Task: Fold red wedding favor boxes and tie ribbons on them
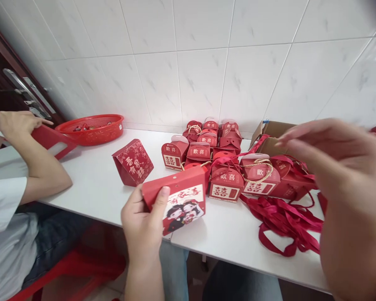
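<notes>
My left hand (146,221) grips a red paper gift box (184,205), thumb on its front, above the table's front edge. The box shows a cartoon couple and has small holes along its top flap. At the right, my right hand (341,175) is raised, blurred, with thumb and forefinger brought together in a pinch; whether anything is between the fingertips I cannot make out. A dark red ribbon (260,144) runs from the finished boxes up close to those fingertips. Below lies a loose heap of red ribbons (285,223). A red box with a slanted top (133,163) stands left of my left hand.
Several red boxes (226,184), some with gold cords, stand grouped at mid-table. Behind them is an open cardboard box (277,129) by the tiled wall. A red plastic basket (95,133) sits back left. At far left another person's hands (17,125) handle red card (52,140).
</notes>
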A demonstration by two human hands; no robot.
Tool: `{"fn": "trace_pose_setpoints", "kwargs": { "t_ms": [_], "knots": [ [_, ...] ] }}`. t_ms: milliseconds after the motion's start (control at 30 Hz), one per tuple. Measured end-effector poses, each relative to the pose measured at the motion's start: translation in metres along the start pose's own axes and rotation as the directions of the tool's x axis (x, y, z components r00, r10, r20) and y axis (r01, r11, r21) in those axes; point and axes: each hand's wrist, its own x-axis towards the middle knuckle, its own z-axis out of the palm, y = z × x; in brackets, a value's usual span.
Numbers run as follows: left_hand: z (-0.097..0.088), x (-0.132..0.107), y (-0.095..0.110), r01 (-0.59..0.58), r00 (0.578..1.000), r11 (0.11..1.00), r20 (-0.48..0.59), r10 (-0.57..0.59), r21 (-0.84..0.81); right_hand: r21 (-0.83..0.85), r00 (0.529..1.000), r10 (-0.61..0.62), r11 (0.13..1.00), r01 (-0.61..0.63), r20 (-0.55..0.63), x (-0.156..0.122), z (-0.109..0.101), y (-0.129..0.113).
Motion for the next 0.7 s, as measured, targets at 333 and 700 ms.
{"fn": "trace_pose_setpoints", "kwargs": {
  "t_ms": [333,700],
  "knots": [
    [0.040,-0.021,-0.025,0.119,0.919,0.993,0.379,-0.111,0.002,-0.016,0.735,-0.266,0.936,0.352,0.623,-0.006,0.056,-0.003],
    [0.045,-0.019,-0.034,-0.125,0.882,0.992,0.459,0.108,0.007,-0.048,0.678,-0.104,0.978,0.201,0.727,-0.004,0.060,-0.004]
  ]
}}
